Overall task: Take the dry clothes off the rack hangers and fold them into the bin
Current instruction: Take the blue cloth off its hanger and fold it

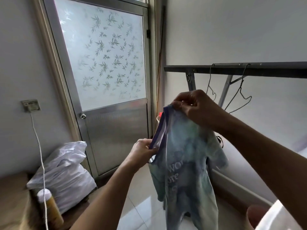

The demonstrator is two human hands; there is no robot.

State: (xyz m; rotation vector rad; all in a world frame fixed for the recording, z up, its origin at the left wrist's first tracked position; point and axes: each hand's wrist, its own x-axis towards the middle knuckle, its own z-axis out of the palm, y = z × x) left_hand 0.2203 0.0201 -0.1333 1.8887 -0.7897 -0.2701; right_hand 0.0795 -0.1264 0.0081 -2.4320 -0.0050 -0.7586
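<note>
Both arms reach forward and up, holding a blue-green tie-dye T-shirt [187, 163] in the air in front of the clothes rack [240, 68]. The right hand [196, 107] is the higher one, just below the rack's dark top bar; its fingers and thumb pinch the top of the shirt's purple-trimmed collar. The left hand [142, 153] sits lower and further from the rack, its fingers curled around the lower part of the same collar edge. The shirt hangs down from both hands, free of any hanger, with pale lettering partly readable on its front.

Two bare wire hangers [237, 95] hang from the rack's bar, just behind the right hand. The rack stands against a white wall. To the rack's left is a metal door [106, 80] with a frosted leaf-patterned pane and a round knob. Further left of the rack, near the door's foot, lies a white plastic bag [64, 173], and a white cord [41, 160] drops from a wall switch. Glossy pale floor tiles [139, 209] lie below the shirt.
</note>
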